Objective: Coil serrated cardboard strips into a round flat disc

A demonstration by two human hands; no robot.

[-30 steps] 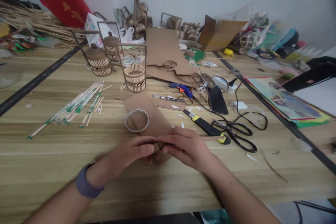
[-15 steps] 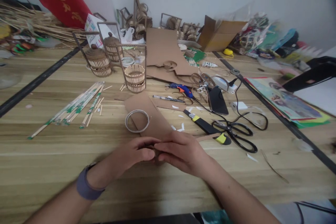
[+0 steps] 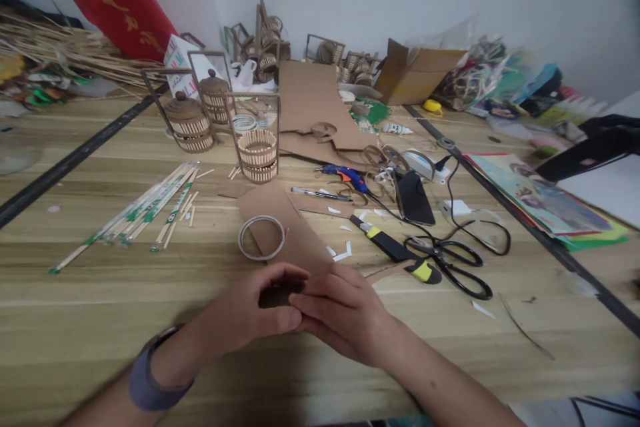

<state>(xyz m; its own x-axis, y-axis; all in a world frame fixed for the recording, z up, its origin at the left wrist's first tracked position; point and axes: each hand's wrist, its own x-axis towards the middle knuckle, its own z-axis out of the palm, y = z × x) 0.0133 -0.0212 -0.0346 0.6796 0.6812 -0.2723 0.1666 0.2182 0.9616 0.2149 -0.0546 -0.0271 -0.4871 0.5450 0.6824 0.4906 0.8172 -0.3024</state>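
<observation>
My left hand (image 3: 255,307) curls around a small dark brown piece (image 3: 275,297), which looks like cardboard; its full shape is hidden by my fingers. From the other side my right hand (image 3: 345,313) closes on the same piece, its fingertips meeting those of the left. Just beyond my hands lies a brown cardboard strip (image 3: 295,220), with a roll of tape (image 3: 261,238) standing on it. Behind that is a small slatted wooden bucket (image 3: 257,153) with a tall handle. To the right are a utility knife (image 3: 390,243) and black-handled scissors (image 3: 450,257).
Packs of chopsticks (image 3: 150,207) lie at the left, near two lidded buckets (image 3: 187,123). A blue glue gun (image 3: 345,175), a pen (image 3: 320,194), a phone (image 3: 415,197) and paper scraps spread right of centre. An open cardboard box (image 3: 415,73) stands at the back.
My left hand has opened its curl a little, so more of the brown piece shows. Both hands are still together; the whole view has shifted slightly.
</observation>
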